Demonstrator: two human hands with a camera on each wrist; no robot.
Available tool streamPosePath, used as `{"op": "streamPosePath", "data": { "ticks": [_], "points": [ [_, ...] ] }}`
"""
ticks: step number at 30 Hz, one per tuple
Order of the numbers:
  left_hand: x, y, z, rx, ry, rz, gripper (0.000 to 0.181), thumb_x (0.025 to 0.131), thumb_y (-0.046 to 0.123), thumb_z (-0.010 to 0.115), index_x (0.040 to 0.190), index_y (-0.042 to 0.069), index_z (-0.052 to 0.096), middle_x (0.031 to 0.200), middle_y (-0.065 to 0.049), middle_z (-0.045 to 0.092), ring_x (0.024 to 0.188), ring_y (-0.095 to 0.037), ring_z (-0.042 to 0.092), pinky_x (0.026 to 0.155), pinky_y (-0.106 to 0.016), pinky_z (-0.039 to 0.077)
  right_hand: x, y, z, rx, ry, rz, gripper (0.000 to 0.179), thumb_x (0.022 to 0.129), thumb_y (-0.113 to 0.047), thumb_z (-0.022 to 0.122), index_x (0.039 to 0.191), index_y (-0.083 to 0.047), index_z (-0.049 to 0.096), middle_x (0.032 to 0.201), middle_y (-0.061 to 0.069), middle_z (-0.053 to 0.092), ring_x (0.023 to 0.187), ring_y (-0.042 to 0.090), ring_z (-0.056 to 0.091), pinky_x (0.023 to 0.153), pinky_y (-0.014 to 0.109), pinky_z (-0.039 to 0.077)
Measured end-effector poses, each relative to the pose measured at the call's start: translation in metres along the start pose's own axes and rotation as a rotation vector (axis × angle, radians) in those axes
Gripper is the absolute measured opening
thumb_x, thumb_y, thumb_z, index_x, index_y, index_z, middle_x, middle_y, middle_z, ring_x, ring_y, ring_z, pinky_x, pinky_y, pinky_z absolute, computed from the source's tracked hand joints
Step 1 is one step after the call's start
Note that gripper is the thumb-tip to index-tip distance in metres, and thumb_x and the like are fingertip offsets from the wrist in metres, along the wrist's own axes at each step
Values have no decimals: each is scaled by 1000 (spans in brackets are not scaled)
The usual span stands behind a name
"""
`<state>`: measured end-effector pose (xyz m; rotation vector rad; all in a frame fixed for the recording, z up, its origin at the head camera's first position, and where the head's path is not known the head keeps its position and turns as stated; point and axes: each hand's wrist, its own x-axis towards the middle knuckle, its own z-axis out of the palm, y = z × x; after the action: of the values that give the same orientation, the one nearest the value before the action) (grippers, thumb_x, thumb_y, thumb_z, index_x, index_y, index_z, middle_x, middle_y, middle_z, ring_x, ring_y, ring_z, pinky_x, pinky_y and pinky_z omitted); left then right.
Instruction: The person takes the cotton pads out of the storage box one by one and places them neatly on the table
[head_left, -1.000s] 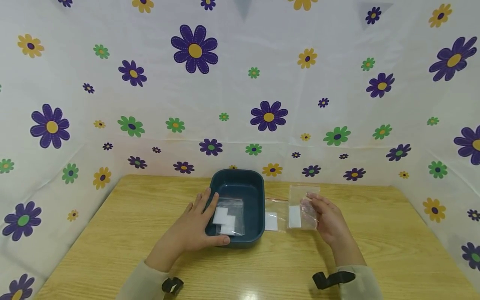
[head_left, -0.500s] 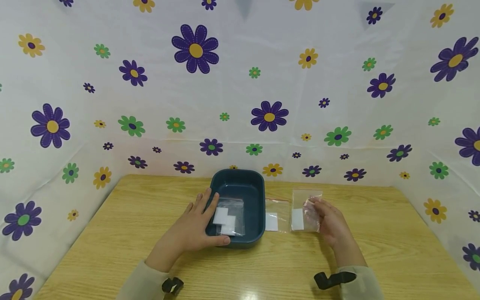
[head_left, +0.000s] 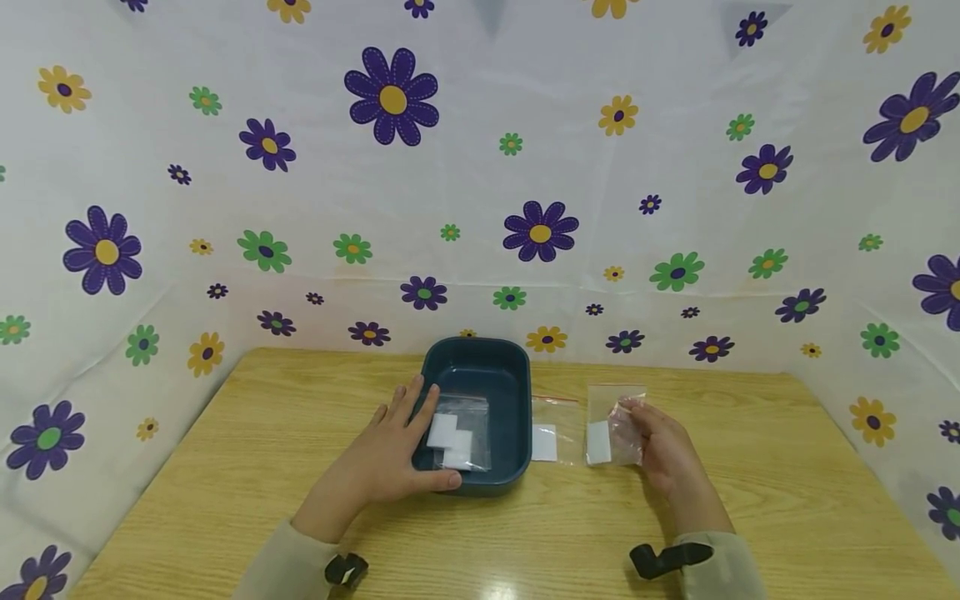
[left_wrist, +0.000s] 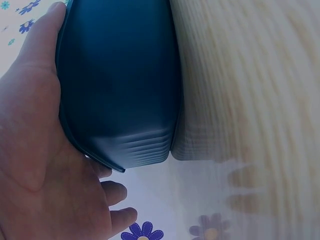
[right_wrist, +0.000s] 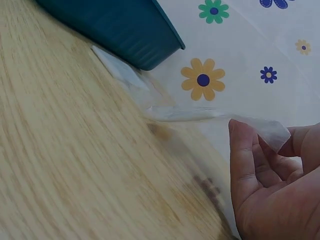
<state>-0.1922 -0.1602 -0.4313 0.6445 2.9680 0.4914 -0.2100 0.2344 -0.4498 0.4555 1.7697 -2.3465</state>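
A dark teal plastic bin (head_left: pixel 495 371) stands on the table, with overlapping clear zip bags (head_left: pixel 480 417) holding white squares inside it. My left hand (head_left: pixel 378 458) rests over its left rim, fingers spread and fairly straight. In the left wrist view, the palm (left_wrist: pixel 35 145) lies against the bin's rim. Right of the bin, another zip bag (head_left: pixel 564 425) with a white square lies on the wood. My right hand (head_left: pixel 667 450) pinches a similar zip bag (head_left: pixel 600 404) by its right side. The right wrist view shows that bag (right_wrist: pixel 185 114) edge-on, between thumb and fingers, slightly above the table.
The pale wooden table (head_left: pixel 495 542) runs back to a white cloth (head_left: pixel 465 183) printed with flowers, which also closes in both sides. Black straps (head_left: pixel 671 558) are on the sleeves near each wrist.
My right hand has shifted slightly right and toward me, lowering the pinched zip bag nearer the table. The left hand and the bin stay put.
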Motion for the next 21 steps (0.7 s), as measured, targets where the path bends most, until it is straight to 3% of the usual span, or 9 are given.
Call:
{"op": "streamPosePath", "data": {
  "ticks": [5,8,13,21],
  "points": [
    [-1,1,-1,-4,-3,-5,123,72,86,58,162,16,10,168,-13,-2,153,-41,6,120,-60,15,2,1,-1,30,-2,4,25,107,-19,44,107,-21,69,99,-14,70,95,1,64,87,18,53],
    [-1,1,-1,-9,-1,-2,123,72,86,58,161,15,11,168,-14,-1,153,-42,6,120,-61,16,2,2,-2,26,9,11,23,107,-21,45,116,-16,66,98,-13,71,93,2,65,86,18,53],
    [-1,1,0,-10,-1,0,124,72,88,55,162,15,12,168,-14,0,153,-42,6,120,-61,16,2,4,-2,-87,45,17,39,107,-27,44,139,-5,51,102,-12,67,94,3,63,85,20,54],
    [-1,0,-1,-5,-1,-1,125,71,90,54,162,15,10,168,-14,-1,152,-42,6,120,-60,16,2,3,-2,-225,58,-2,45,107,-29,45,144,-2,50,103,-7,68,93,8,64,82,23,56]
  ]
}}
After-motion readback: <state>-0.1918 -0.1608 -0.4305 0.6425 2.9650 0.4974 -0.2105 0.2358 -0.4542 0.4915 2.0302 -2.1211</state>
